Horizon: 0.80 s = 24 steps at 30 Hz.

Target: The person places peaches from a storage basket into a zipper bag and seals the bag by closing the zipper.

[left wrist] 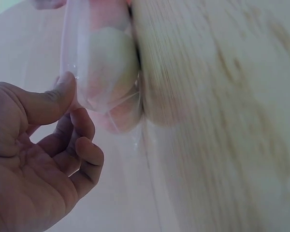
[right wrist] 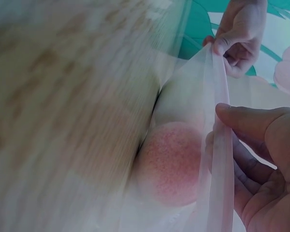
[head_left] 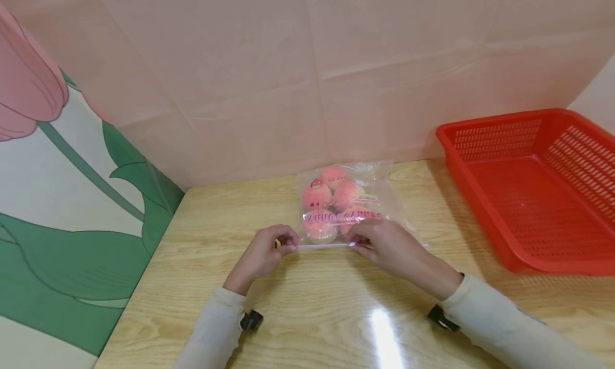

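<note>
A clear zip bag (head_left: pixel 379 185) with pink printing lies on the wooden table, its pinkish zip edge toward me. Inside it are several round pink-and-cream peaches (head_left: pixel 316 197), which look like fruit or soft toys; I cannot tell which. My left hand (head_left: pixel 269 247) pinches the left end of the zip edge between thumb and finger. Farther right along the same edge, my right hand (head_left: pixel 386 246) pinches the strip, thumb on the near side. In the right wrist view one peach (right wrist: pixel 171 162) shows through the plastic below the strip (right wrist: pixel 222 164).
A red plastic basket (head_left: pixel 509 241) with slotted walls stands at the right of the table (head_left: pixel 230 214). Behind the table hangs a creased beige cloth (head_left: pixel 250 80). At the left is a panel with a tulip pattern (head_left: pixel 72 257).
</note>
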Each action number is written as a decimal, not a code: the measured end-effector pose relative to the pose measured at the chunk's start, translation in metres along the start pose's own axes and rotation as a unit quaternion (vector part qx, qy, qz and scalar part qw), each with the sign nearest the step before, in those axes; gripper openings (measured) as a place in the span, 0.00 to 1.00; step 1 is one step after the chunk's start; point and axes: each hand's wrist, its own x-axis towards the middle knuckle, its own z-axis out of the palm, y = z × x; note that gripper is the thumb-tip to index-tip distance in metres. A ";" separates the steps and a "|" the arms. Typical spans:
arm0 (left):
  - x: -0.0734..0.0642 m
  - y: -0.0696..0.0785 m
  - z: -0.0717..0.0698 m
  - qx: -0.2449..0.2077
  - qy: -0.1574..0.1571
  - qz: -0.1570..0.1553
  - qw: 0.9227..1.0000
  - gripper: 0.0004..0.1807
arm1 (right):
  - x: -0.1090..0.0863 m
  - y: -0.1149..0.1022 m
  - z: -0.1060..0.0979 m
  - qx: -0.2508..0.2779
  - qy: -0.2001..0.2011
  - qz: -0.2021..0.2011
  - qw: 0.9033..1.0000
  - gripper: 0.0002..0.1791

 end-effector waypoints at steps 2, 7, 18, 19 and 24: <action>0.000 0.000 0.000 0.000 0.000 0.002 1.000 0.05 | 0.000 0.000 -0.001 0.001 -0.001 0.002 1.000 0.07; -0.001 0.000 0.000 0.003 0.001 0.010 1.000 0.03 | -0.002 0.000 -0.002 0.001 -0.007 0.008 1.000 0.07; 0.000 -0.001 0.001 0.003 -0.001 0.017 1.000 0.05 | -0.006 0.003 -0.005 0.000 -0.004 0.004 1.000 0.06; 0.000 -0.001 0.001 0.003 -0.001 0.016 1.000 0.05 | -0.006 0.002 -0.006 0.001 -0.003 0.004 1.000 0.06; 0.000 -0.001 0.001 0.002 0.001 0.016 1.000 0.06 | -0.008 0.004 -0.007 0.001 -0.004 0.002 1.000 0.06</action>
